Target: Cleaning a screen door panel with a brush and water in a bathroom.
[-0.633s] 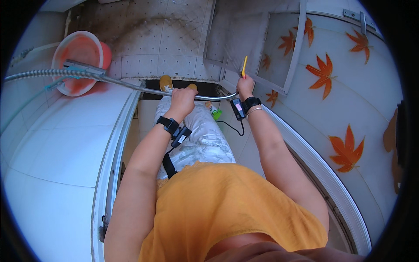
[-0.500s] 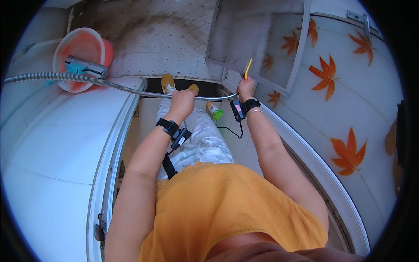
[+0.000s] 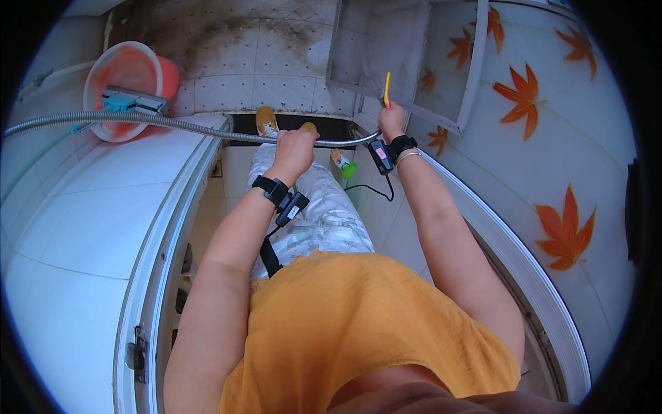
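Note:
My left hand (image 3: 294,150) is closed around a ribbed metal shower hose (image 3: 186,126), which runs in from the left edge and bends up to my right hand (image 3: 392,120). The fingers of my right hand are closed on a slim yellow brush (image 3: 387,86) with a red part near the grip. The brush stands upright, close to a framed mesh screen (image 3: 469,96). The hose end meets my right hand; whether those fingers also grip it, I cannot tell.
A red and white tub (image 3: 93,103) stands at the left with a grey and turquoise mop head (image 3: 141,103) across it. A bottle with a green cap (image 3: 349,169) is on the floor by my legs. Door frames (image 3: 141,276) flank me; a leaf-patterned glass panel (image 3: 510,159) fills the right.
Both hands have moved slightly up and farther away, and the hose has shifted with them. The brush is now more upright. The whole view has tilted a little.

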A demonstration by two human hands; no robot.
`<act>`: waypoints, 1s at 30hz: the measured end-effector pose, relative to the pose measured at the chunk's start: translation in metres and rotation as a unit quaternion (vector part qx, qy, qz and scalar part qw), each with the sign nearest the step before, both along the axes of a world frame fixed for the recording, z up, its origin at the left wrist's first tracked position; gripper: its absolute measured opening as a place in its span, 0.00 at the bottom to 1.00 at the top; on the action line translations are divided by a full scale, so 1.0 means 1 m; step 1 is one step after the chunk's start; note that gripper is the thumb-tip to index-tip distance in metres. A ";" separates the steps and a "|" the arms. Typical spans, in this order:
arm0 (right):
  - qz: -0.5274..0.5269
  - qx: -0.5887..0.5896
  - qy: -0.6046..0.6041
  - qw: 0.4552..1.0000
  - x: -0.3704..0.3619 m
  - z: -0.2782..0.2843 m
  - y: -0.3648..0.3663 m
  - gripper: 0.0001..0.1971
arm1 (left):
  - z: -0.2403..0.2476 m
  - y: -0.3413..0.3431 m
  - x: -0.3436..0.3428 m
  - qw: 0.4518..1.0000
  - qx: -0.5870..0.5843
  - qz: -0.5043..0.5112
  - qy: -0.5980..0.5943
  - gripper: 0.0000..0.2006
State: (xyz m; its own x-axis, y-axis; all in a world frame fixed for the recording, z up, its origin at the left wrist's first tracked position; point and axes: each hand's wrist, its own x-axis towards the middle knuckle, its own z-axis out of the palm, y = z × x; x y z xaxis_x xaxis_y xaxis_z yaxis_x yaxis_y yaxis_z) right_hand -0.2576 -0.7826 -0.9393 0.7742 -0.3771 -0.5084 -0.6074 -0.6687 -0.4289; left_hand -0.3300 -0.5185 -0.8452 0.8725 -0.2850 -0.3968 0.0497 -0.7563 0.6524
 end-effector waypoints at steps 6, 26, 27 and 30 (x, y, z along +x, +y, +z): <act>-0.020 -0.065 0.047 0.997 -0.009 0.002 -0.008 0.11 | 0.004 -0.003 -0.005 1.000 0.004 -0.009 -0.018 0.11; -0.093 -0.074 -0.172 0.978 -0.011 0.082 -0.015 0.14 | 0.014 -0.023 0.016 0.998 -0.042 0.007 -0.055 0.11; -0.083 -0.088 -0.160 0.980 -0.028 0.077 -0.019 0.15 | 0.014 -0.022 0.015 0.997 -0.045 0.004 -0.056 0.11; -0.086 -0.094 -0.123 0.984 -0.041 0.079 -0.009 0.16 | 0.017 -0.013 0.008 0.999 -0.024 -0.016 -0.034 0.11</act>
State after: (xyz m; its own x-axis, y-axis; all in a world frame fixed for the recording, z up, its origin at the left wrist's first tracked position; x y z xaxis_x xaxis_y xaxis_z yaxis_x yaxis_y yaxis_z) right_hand -0.2981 -0.7919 -0.8605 0.7812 -0.5832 -0.2226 -0.6123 -0.6464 -0.4551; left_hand -0.3216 -0.5312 -0.8280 0.8871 -0.3298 -0.3228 -0.0189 -0.7249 0.6886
